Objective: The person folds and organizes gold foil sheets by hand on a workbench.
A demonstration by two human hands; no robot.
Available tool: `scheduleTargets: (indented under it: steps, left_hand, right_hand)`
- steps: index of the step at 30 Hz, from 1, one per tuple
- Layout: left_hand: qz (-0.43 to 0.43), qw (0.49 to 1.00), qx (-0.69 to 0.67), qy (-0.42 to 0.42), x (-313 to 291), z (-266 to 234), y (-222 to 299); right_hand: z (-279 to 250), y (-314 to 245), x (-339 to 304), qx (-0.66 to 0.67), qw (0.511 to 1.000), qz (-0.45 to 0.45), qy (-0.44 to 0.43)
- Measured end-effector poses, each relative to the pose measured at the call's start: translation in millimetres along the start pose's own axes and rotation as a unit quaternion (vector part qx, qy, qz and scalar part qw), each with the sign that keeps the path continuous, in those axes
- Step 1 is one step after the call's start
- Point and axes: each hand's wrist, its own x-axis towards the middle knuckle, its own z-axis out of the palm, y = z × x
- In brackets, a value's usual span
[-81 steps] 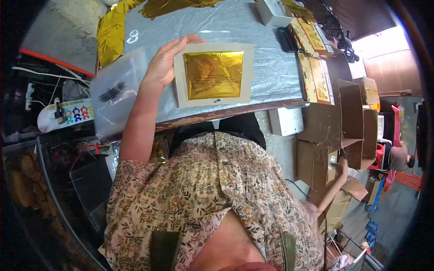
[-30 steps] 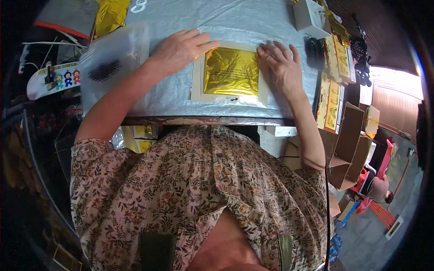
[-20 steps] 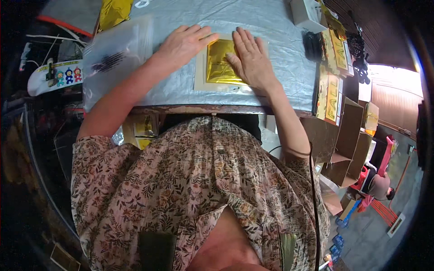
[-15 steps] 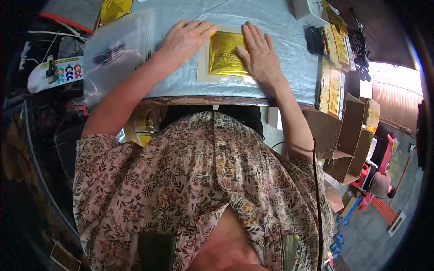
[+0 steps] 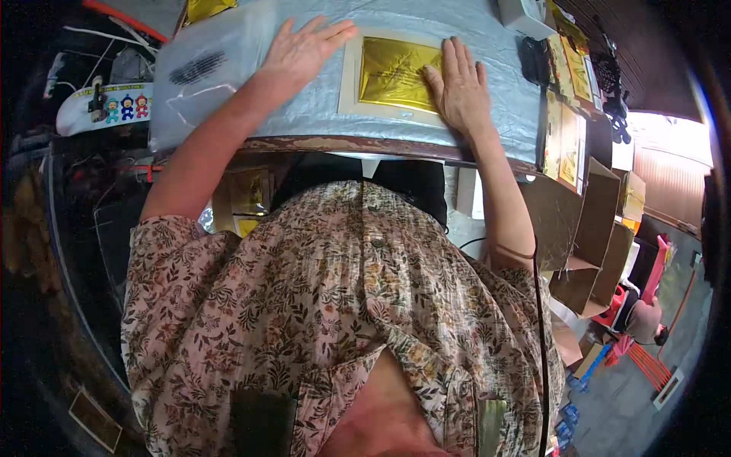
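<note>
A shiny gold foil packet (image 5: pixel 396 75) lies flat on a pale backing sheet (image 5: pixel 349 85) on the table. My left hand (image 5: pixel 303 52) is open, with its fingers spread and pointing toward the sheet's far left corner; it holds nothing. Along the packet's right edge rests my right hand (image 5: pixel 461 90), open, fingers stretched forward and the thumb on or just over the foil. Left of the sheet, partly under my left forearm, is a stack of clear plastic bags (image 5: pixel 205 84) with dark print.
A bluish cloth (image 5: pixel 304 114) covers the table, whose worn front edge (image 5: pixel 343 145) runs before me. Printed boxes (image 5: pixel 563 141), a black object (image 5: pixel 534 61) and a white box (image 5: pixel 525 17) line the right side. Open cardboard boxes (image 5: pixel 598 206) stand beyond; another person (image 5: pixel 646 318) is farther right.
My right hand has slid right, from over the packet to its right edge. My left hand has drawn slightly left and spread its fingers. The whole view has shifted a little.
</note>
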Motion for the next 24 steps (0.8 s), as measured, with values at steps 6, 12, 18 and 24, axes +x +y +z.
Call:
scheduleTargets:
  steps: [6, 12, 18, 24]
  left_hand:
    - [-0.004, 0.985, -0.156, -0.071, 24.5, -9.8, -35.7]
    - [0.021, 0.947, -0.311, 0.077, 111.7, 38.2, -29.3]
    - [0.014, 0.928, -0.326, -0.179, 152.7, -3.0, 26.0]
    - [0.065, 0.87, -0.454, -0.181, 142.1, -37.8, 24.5]
  right_hand:
    - [-10.8, 31.8, -10.0, 0.057, 0.997, -0.006, -0.047]
    - [-27.1, 45.1, 11.4, 0.32, 0.944, 0.026, -0.07]
    - [-27.1, 69.3, 30.2, 0.44, 0.888, 0.13, -0.024]
    - [-62.3, 69.5, 63.0, 0.433, 0.87, 0.116, -0.207]
